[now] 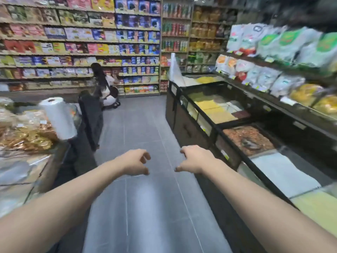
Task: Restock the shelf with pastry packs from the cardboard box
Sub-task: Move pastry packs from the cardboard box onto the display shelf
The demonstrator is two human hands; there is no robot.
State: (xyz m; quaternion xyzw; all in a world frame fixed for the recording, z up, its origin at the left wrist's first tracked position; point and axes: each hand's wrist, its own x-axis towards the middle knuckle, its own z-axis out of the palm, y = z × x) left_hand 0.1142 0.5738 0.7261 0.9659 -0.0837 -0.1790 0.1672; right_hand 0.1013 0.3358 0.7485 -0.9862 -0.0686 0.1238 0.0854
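Shelving (82,42) fills far wall, packed with blurred boxes, labels unreadable. Bulk bins (228,114) run along right, near ones cut off by frame edge. Person (105,84) crouches at far shelf, partly hidden behind dark stand (91,117). Bag roll (58,117) stands left. Left hand (135,162) and right hand (193,158) hover over floor, fingers loosely curled, holding nothing. Cardboard box, pastry packs: cannot tell where.

Floor (145,207): grey tiles, smooth, slight sheen. Far shelves (80,40): wood-look edges, glossy packs. Left roll (59,118): thin white plastic film. Right bins (206,123): dark frames, clear glossy lids. Right bags (284,46): shiny plastic.
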